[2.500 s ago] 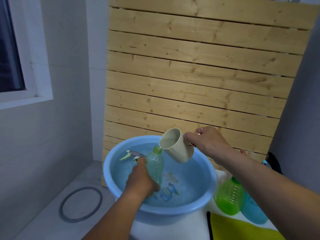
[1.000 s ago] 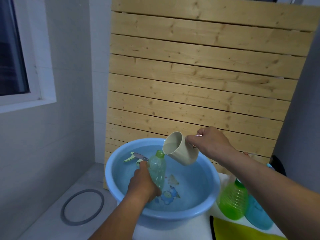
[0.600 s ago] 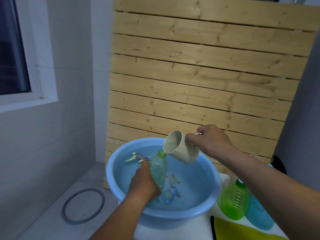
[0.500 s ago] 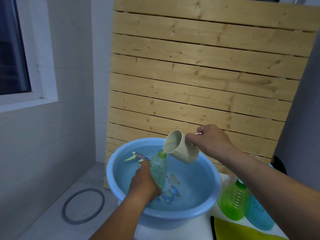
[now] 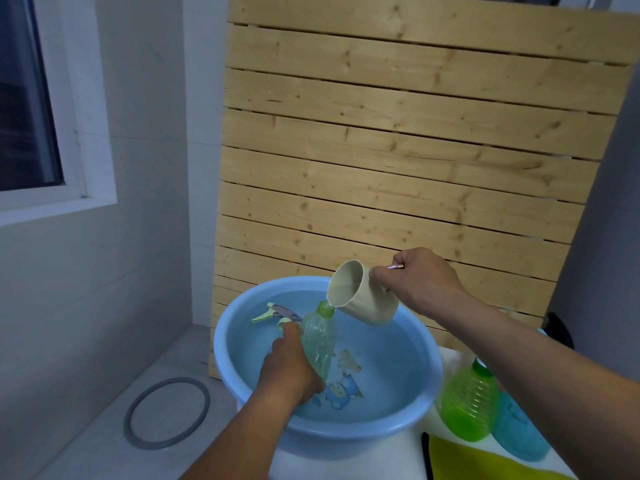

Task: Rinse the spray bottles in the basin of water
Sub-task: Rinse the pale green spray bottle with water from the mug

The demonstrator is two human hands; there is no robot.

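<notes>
Bottle (image 5: pixel 318 337) in the left hand (image 5: pixel 289 370): clear ribbed plastic, pale green, glossy; cup (image 5: pixel 360 294) tipped in the right hand (image 5: pixel 417 282) just above its neck: matt cream plastic, smooth. Basin (image 5: pixel 429 382) under both grips is smooth light-blue plastic with a soft sheen and a printed cartoon on the floor. Behind the grips, slatted panel (image 5: pixel 398 161) is bare knotty pine, unfinished, matt.

Single head-worn wide-angle view, forward and down, close over a blue basin (image 5: pixel 429 382) before a slatted wooden panel (image 5: pixel 398 168).
</notes>
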